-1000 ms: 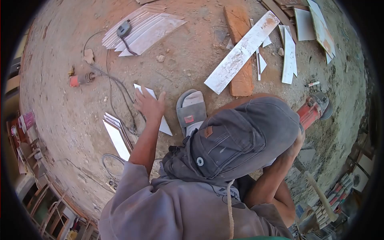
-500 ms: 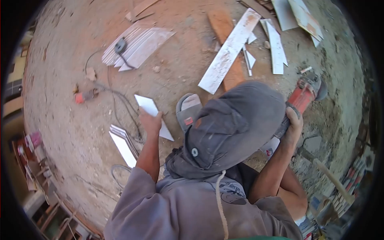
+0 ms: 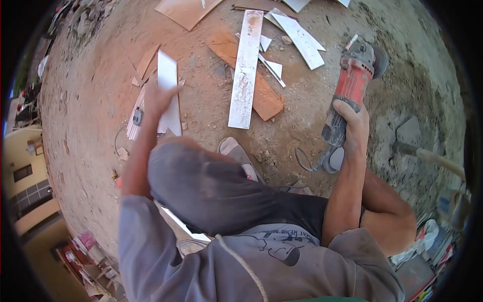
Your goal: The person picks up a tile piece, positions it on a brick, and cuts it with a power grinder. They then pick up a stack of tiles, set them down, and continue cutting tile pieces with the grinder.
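Note:
My left hand [image 3: 163,99], blurred by motion, is closed on a white tile piece [image 3: 167,68] with a slanted end. In this view the piece overlaps a fanned stack of tile strips [image 3: 135,113] on the ground, where a small dark grey object [image 3: 138,117] lies. My right hand [image 3: 353,120] grips the dark rear handle of a red angle grinder [image 3: 351,83]. The grinder's head and disc [image 3: 381,61] point up and away, clear of the tile pieces.
A long, dirt-specked white tile strip [image 3: 245,75] lies across an orange-brown board [image 3: 269,98] ahead. White offcuts [image 3: 299,40] are scattered beyond. A wooden-handled tool [image 3: 432,160] lies at right. One sandalled foot [image 3: 236,151] rests in front of my knee.
My left hand has carried the tile piece forward to the fanned stack. The grinder remains in my right hand, its head now pointing more forward. My head view has shifted.

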A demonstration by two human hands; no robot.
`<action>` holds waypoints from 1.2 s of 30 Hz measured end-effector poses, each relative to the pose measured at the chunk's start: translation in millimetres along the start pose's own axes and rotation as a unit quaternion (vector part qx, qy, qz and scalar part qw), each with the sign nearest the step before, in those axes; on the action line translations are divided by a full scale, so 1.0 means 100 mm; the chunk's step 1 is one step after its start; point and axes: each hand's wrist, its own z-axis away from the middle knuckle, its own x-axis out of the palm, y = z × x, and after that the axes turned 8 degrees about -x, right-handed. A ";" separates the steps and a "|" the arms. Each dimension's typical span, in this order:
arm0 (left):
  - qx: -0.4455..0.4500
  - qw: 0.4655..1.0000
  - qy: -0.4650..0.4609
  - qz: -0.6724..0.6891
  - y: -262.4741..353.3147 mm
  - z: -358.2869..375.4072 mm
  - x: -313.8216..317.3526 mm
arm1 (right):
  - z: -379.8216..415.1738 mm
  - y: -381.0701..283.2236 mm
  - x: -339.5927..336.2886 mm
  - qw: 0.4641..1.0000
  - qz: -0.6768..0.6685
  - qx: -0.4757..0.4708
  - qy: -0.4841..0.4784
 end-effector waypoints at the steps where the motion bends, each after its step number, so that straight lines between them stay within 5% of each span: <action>1: 0.058 0.998 -0.007 -0.028 0.10 -0.29 -0.03 | 0.00 0.01 -0.01 1.000 -0.003 -0.003 0.000; 4: 0.132 0.987 -0.029 -0.081 0.94 -0.50 -0.04 | -0.04 0.09 -0.05 1.000 -0.014 0.001 0.019; 6: 0.081 0.958 -0.119 -0.249 1.41 -0.44 0.03 | -0.05 0.11 -0.05 0.999 -0.028 0.005 0.017; 7: 0.124 0.956 -0.110 -0.243 1.23 -0.68 0.34 | -0.07 0.12 -0.05 0.999 -0.040 0.008 0.016; 9: 0.075 0.963 -0.105 -0.236 1.50 -0.43 0.70 | -0.10 0.14 -0.04 0.998 -0.053 0.010 0.019; 10: 0.118 0.978 -0.001 -0.172 1.31 -0.42 1.05 | -0.11 0.15 -0.04 0.998 -0.057 0.017 0.021; 15: 0.000 0.987 -0.038 -0.158 1.08 0.12 1.86 | -0.12 0.18 -0.06 0.998 -0.053 0.013 0.023; 36: -0.103 0.984 -0.087 -0.119 1.08 0.14 2.19 | -0.20 0.27 -0.06 0.996 -0.054 0.067 0.036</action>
